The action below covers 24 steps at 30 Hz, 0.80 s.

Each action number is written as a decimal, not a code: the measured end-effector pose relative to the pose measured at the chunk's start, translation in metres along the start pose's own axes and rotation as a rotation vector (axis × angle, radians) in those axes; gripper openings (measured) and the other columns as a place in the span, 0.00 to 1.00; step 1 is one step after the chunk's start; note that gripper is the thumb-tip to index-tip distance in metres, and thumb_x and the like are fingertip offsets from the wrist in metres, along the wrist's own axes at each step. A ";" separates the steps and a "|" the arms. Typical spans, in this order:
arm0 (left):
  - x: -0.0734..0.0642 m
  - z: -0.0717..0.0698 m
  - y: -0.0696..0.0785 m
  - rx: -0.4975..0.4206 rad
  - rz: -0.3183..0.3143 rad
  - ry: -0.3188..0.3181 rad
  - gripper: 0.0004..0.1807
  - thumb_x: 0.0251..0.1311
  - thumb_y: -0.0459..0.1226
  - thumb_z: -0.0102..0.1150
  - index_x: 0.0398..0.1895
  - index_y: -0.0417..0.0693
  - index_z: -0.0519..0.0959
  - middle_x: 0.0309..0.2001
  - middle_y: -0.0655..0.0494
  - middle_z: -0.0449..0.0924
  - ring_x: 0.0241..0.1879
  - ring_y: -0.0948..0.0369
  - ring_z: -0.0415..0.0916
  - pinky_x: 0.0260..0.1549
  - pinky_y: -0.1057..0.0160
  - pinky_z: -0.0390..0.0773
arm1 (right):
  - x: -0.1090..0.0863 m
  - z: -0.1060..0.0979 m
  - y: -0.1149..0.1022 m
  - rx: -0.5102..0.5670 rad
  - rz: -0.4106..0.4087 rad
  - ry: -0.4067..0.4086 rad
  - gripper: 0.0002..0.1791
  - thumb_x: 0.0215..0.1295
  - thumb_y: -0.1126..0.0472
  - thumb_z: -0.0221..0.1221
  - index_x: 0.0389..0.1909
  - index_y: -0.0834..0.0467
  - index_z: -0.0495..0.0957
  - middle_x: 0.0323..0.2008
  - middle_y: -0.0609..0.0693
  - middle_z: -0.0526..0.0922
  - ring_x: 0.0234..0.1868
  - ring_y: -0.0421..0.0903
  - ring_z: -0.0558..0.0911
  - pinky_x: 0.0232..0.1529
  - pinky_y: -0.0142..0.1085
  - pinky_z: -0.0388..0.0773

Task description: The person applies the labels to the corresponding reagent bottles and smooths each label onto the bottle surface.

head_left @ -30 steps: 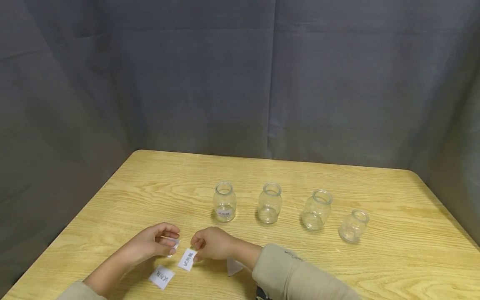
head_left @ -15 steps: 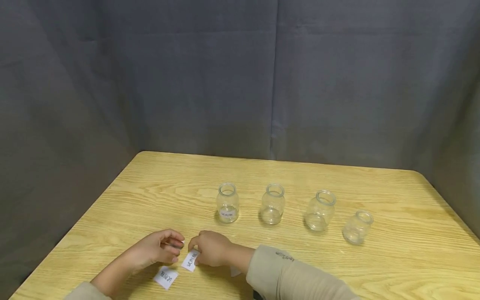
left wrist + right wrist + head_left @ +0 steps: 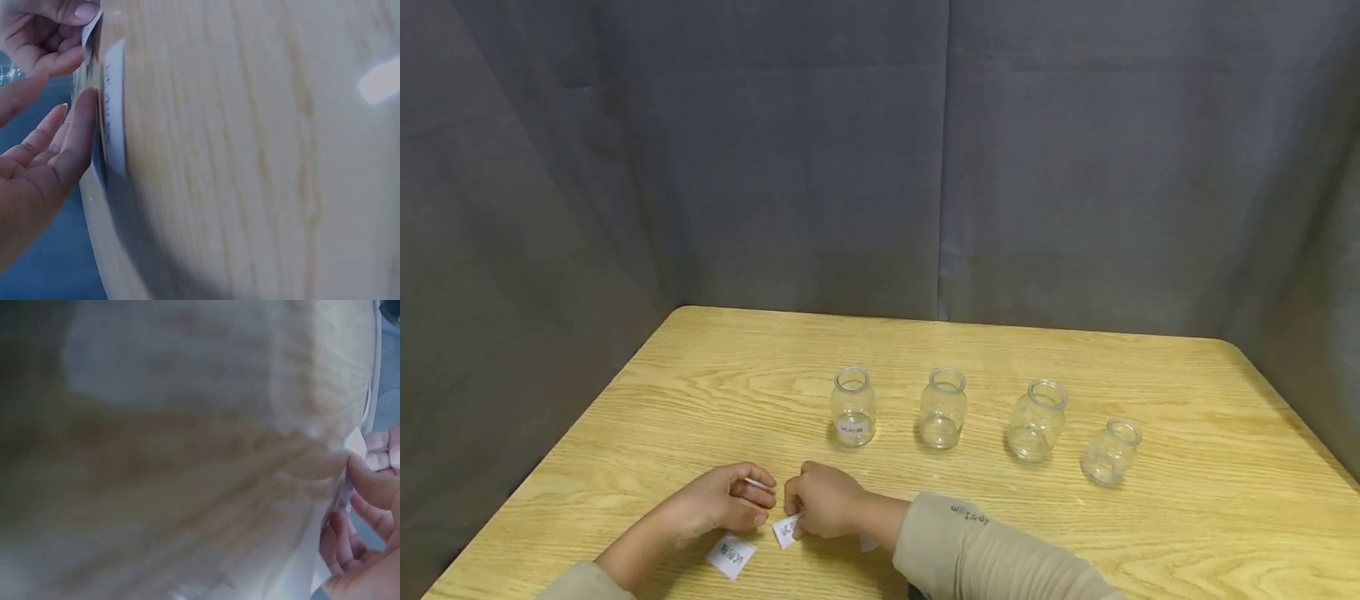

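Note:
My right hand (image 3: pixel 827 502) pinches a small white paper label (image 3: pixel 786 529) with dark handwriting between thumb and fingers. In the left wrist view that same label (image 3: pixel 91 39) stands edge-up from the table, its end under the right thumb. My left hand (image 3: pixel 721 502) is just left of it, fingers loosely bent. A second label (image 3: pixel 731 556) with writing lies in front of the left hand. The sliver of another label (image 3: pixel 97 156) shows beside the left fingers in the left wrist view, mostly hidden. Part of one more label (image 3: pixel 868 543) shows below the right wrist.
Several clear glass jars stand in a row beyond the hands. The leftmost jar (image 3: pixel 853 408) bears a written label low on its front. Right of it are a second jar (image 3: pixel 943 410), a third (image 3: pixel 1036 423) and a smaller one (image 3: pixel 1109 454). Dark curtains (image 3: pixel 820 183) surround the wooden table (image 3: pixel 760 350).
The right hand's label tilts and shows less of its writing than before. The left hand has shifted slightly right and now covers nearly all of the label behind its fingers. The jars stay put.

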<state>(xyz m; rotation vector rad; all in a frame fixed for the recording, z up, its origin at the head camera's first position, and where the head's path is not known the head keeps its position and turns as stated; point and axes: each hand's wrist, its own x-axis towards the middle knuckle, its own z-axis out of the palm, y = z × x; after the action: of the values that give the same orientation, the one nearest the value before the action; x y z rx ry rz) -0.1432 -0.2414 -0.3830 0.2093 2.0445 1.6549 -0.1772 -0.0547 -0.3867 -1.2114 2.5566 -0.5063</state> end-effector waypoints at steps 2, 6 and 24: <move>0.002 0.002 -0.002 -0.022 -0.006 0.002 0.25 0.47 0.28 0.57 0.47 0.24 0.60 0.38 0.44 0.71 0.36 0.55 0.73 0.37 0.58 0.74 | -0.001 0.000 0.000 0.024 0.011 0.007 0.11 0.41 0.60 0.66 0.23 0.54 0.73 0.22 0.40 0.64 0.24 0.34 0.63 0.23 0.22 0.63; 0.006 0.005 -0.002 0.012 -0.002 -0.015 0.22 0.49 0.29 0.55 0.46 0.24 0.63 0.34 0.46 0.73 0.33 0.57 0.73 0.34 0.62 0.75 | -0.003 0.000 0.000 0.081 0.034 0.018 0.13 0.41 0.62 0.66 0.23 0.56 0.70 0.20 0.40 0.65 0.22 0.34 0.64 0.22 0.22 0.63; 0.015 0.011 0.004 0.121 0.031 -0.014 0.20 0.54 0.35 0.54 0.44 0.27 0.66 0.33 0.48 0.72 0.34 0.56 0.73 0.36 0.58 0.74 | -0.013 -0.008 0.010 0.369 0.046 0.036 0.11 0.46 0.75 0.59 0.25 0.58 0.70 0.18 0.43 0.68 0.20 0.35 0.66 0.20 0.23 0.66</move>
<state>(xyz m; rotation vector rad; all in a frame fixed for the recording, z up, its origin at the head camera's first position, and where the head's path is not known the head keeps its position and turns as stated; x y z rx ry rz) -0.1521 -0.2244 -0.3849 0.2938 2.1428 1.5450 -0.1792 -0.0374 -0.3827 -1.0167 2.3703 -0.9461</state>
